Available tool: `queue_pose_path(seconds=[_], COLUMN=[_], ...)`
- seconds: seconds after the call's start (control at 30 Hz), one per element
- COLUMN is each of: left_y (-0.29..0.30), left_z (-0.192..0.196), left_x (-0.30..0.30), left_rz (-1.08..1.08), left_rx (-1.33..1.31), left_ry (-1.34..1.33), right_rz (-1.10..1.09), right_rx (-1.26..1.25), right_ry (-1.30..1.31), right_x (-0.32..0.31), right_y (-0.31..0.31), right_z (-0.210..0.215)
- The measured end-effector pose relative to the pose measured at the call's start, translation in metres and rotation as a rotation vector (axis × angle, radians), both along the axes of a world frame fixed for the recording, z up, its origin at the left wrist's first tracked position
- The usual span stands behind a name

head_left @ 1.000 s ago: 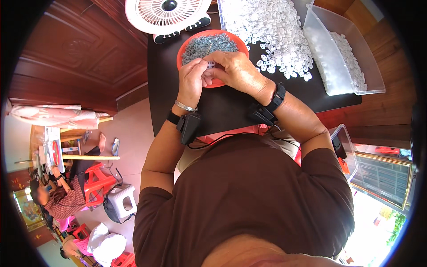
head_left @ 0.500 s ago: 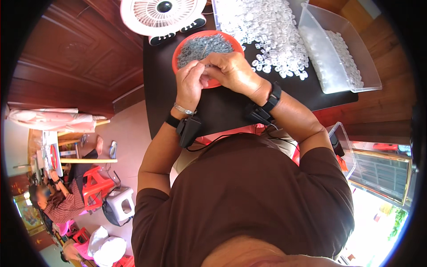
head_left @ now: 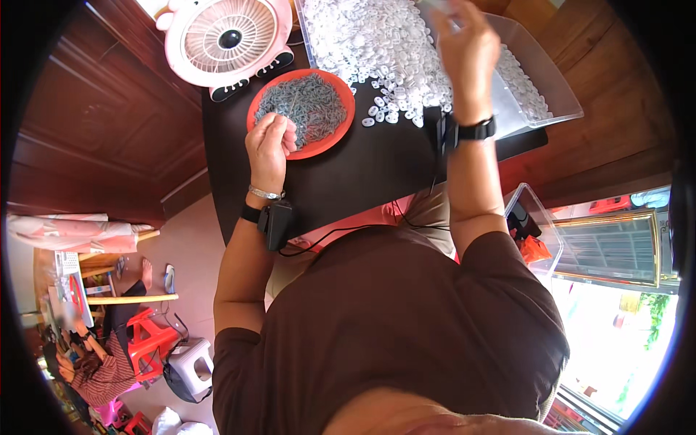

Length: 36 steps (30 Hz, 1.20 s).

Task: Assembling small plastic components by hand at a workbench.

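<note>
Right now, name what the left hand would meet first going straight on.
Probably the small grey pieces in the orange-red bowl, just beyond the left hand, though its height is unclear.

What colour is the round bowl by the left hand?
Orange-red; the bowl shows best in the head view.

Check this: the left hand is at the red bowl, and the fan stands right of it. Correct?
Not quite: the head view shows the fan standing left of the red bowl. The left hand is at the bowl, as you say.
</note>
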State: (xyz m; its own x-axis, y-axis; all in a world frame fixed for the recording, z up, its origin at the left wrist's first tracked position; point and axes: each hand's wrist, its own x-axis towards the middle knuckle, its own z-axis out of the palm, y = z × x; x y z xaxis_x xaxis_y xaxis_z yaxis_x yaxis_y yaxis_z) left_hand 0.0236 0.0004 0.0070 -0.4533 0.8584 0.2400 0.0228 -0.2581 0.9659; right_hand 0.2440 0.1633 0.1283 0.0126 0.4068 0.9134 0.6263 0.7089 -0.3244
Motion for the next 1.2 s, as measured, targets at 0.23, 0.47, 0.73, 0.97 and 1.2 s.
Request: queue_pose_path(seconds=[0.23,0.47,0.73,0.97,1.2], left_y=[-0.005,-0.003,-0.002,-0.002,-0.002], left_z=[0.003,0.001,0.004,0.003,0.002], left_x=[-0.001,-0.001,0.000,-0.003,0.001], left_rz=[0.041,-0.010,0.018,-0.024,-0.108], left_rx=[-0.040,-0.010,-0.044,-0.041,-0.097], left_ry=[0.042,0.028,0.073,0.067,0.026], right_rz=[0.240,0.523,0.330,0.429,0.817], right_rx=[-0.139,-0.564,-0.398,-0.368,-0.333], right_ry=[-0.321,-0.923,-0.987,-0.871,-0.418], right_x=[0.005,0.003,-0.010,-0.020,-0.073], right_y=[0.023,0.020,0.026,0.012,-0.053], right_z=[-0.050,-0.107,-0.125,-0.108,-0.074])
